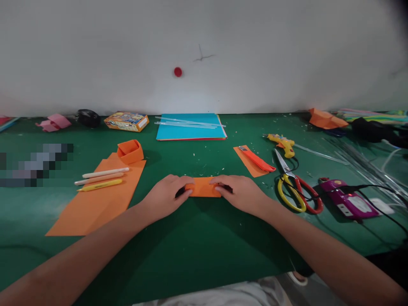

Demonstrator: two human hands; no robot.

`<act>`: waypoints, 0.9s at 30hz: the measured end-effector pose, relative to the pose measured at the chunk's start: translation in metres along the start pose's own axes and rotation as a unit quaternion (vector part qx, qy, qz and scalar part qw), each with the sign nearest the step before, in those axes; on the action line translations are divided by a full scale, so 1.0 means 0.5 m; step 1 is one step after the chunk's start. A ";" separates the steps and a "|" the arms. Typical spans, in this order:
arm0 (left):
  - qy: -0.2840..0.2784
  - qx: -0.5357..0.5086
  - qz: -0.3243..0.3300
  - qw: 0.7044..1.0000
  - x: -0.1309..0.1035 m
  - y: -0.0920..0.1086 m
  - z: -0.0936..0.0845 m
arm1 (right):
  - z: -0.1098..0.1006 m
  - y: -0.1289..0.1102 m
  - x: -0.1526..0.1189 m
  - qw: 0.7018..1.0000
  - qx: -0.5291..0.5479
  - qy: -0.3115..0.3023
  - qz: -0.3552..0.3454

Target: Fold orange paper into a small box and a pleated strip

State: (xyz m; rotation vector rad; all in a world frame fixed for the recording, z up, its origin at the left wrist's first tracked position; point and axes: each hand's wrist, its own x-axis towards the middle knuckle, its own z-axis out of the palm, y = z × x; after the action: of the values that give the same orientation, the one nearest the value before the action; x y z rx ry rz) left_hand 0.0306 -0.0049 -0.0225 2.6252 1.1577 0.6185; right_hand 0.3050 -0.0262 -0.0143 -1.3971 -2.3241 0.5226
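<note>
One small rectangle of orange paper [205, 187] is held between the two hands, over the middle of the green tabletop [204, 238]. Its left end is pinched between the thumb and fingers of the left hand [170, 193]; its right end is pinched likewise by the right hand [242, 193]. Whether the tabletop is touched by the paper cannot be told. To the left, larger orange sheets [105, 206] are overlaid by two pale pens [105, 173], a yellow pen [102, 185] and a folded orange paper loop [131, 156]. To the right, an orange-red box cutter [257, 160] is laid across a paper scrap [250, 165], with scissors [288, 173] placed near a yellow glue gun [285, 145]. Farther back, blue sheets [191, 134] are crossed by clear sticks [188, 123].
</note>
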 end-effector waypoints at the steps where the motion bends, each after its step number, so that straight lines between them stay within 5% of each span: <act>1: 0.000 -0.001 0.010 1.000 -0.001 0.001 -0.002 | 0.001 -0.001 0.000 1.000 0.005 0.003 -0.002; 9: -0.048 -0.081 0.042 0.995 0.001 0.010 -0.019 | -0.008 -0.002 0.001 0.996 0.056 -0.042 -0.047; 18: -0.081 -0.137 -0.037 0.987 0.008 0.009 -0.021 | -0.002 -0.001 0.005 0.996 0.069 -0.044 0.024; 27: -0.042 0.048 0.054 0.996 0.004 0.006 0.000 | 0.008 0.001 0.007 0.999 0.004 -0.013 0.031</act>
State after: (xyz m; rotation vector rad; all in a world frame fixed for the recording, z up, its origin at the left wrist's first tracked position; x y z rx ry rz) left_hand 0.0338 -0.0055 -0.0207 2.7812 1.0517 0.4782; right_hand 0.3019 -0.0236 -0.0174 -1.4704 -2.3036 0.5709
